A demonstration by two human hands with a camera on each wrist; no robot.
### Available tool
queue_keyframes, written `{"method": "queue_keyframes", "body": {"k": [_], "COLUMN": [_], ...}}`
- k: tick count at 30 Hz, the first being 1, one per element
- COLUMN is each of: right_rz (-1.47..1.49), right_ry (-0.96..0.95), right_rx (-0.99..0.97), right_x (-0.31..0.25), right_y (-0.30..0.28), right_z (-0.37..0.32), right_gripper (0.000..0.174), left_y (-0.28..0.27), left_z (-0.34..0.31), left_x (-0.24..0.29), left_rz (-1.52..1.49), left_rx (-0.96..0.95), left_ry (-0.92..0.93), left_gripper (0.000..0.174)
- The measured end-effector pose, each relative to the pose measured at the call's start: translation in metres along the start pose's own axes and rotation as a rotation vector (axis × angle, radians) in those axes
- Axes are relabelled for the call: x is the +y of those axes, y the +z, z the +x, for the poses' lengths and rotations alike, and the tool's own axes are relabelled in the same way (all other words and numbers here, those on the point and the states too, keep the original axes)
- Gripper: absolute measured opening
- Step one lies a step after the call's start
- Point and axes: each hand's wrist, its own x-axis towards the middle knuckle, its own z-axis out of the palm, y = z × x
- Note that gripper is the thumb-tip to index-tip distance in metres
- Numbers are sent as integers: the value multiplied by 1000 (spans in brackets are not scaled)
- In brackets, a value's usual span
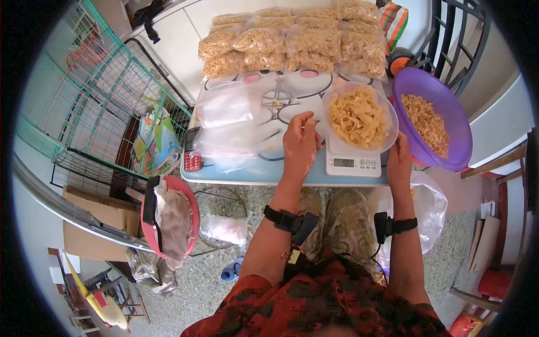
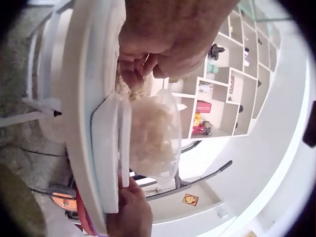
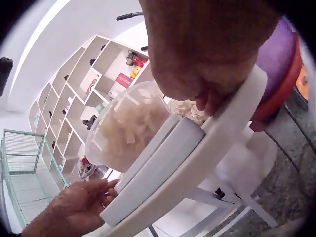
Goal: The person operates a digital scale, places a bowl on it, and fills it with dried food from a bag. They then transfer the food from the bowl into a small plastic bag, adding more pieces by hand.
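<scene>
A clear plastic bowl (image 1: pixel 394 121) heaped with pale yellow ribbon-like strips (image 1: pixel 359 118) sits on a white digital scale (image 1: pixel 368 166) near the table's front edge. To the left of the bowl is my left hand (image 1: pixel 301 143), fingers loosely bent and nothing held in them. In the right wrist view, the left fingertips lie close to the end of the scale (image 3: pixel 153 173). My right hand (image 1: pixel 400 163) rests at the scale's right side, below the bowl's rim, with its fingers partly hidden. The scale's display shows dark digits too small to read.
Filled clear bags (image 1: pixel 292 42) are stacked along the back of the table. Flat plastic bags (image 1: pixel 227 121) lie at the left, by a small red checked item (image 1: pixel 192 161). At the right, a purple basin (image 1: pixel 461 129) holds more strips. A green wire cage (image 1: pixel 101 84) stands left.
</scene>
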Motion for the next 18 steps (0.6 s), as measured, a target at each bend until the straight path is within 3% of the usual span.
{"method": "queue_keyframes", "body": {"k": [4,11,12,15,16,18], "right_rz": [-20,150,221,69,69,7], "right_ry": [34,18,43,41,-9,11], "right_rx": [54,89,88,67,84,59], "right_x": [4,19,10,11,18,23], "right_y": [5,5,7,4,6,5], "right_z": [-3,-4,-5,-4,-4,-5], "right_gripper": [27,24,24,24,24,23], "left_y": [-28,-106,-116,-146,-154,-186], "left_z": [-7,23,28,35,37,56], "left_x": [33,53,55,64,67,50], "left_rz": [145,713,800,945,794,814], "left_rx": [29,423,454,525,521,534], "left_ry": [-59,501,498,559,483,416], "left_gripper": [31,29,30,33,36,44]}}
